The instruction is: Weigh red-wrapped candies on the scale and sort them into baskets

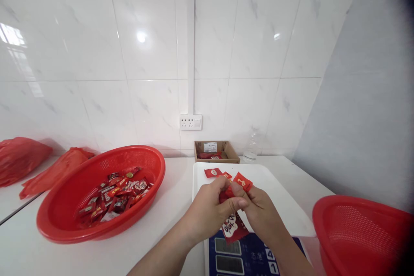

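Note:
Over a white weighing scale (276,185) with a blue keypad, my two hands meet. My left hand (210,207) is closed, its thumb and fingers pressed on small red snack packets (243,181). Against it, my right hand (261,211) is closed on the same bunch. A larger dark red packet (237,229) with a white patch and black lettering hangs below the fingers, over the scale's displays. How the packets are split between the hands is hidden. Another small red packet (212,173) shows just beyond my left hand, at the scale plate.
A red plastic basket (61,224) with several wrapped snacks stands on the left, another red basket (359,207) at the right edge. Behind the scale are a small cardboard box (231,153) and a clear bottle (251,148). Red plastic bags (24,159) lie far left.

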